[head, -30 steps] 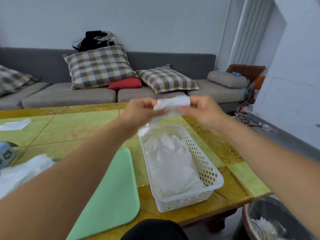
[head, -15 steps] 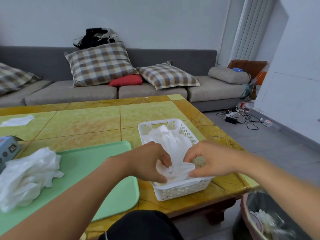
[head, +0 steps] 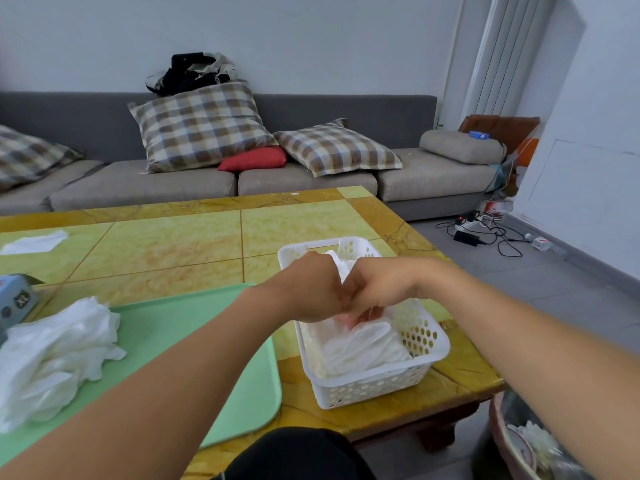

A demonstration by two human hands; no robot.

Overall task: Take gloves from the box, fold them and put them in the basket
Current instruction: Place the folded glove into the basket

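**Both hands meet over the basket of gloves**

The white basket point(head: 363, 327) stands on the yellow desk point(head: 180, 247), near its right front corner. Over the middle of the basket the left hand point(head: 311, 289) and the right hand point(head: 377, 289) are pressed knuckle to knuckle, fingers curled downward into it. Fingertips point(head: 346, 318) show just below the knuckles, touching thin white glove material, but whether each hand actually pinches it cannot be told.

The folded gloves point(head: 360, 348) lie inside the basket, directly under and in front of the hands, filling the near half. More white glove material point(head: 341, 263) shows behind the hands, at the far end of the basket.

To the left of the basket, touching or just beside it, lies a green tray point(head: 194, 327). A loose heap of unfolded gloves point(head: 52, 355) sits on the tray's left part, well apart from the basket. Further left, at the edge of view, is the blue glove box point(head: 15, 297). A flat white sheet point(head: 34, 241) lies on the desk far to the basket's left, toward the back.
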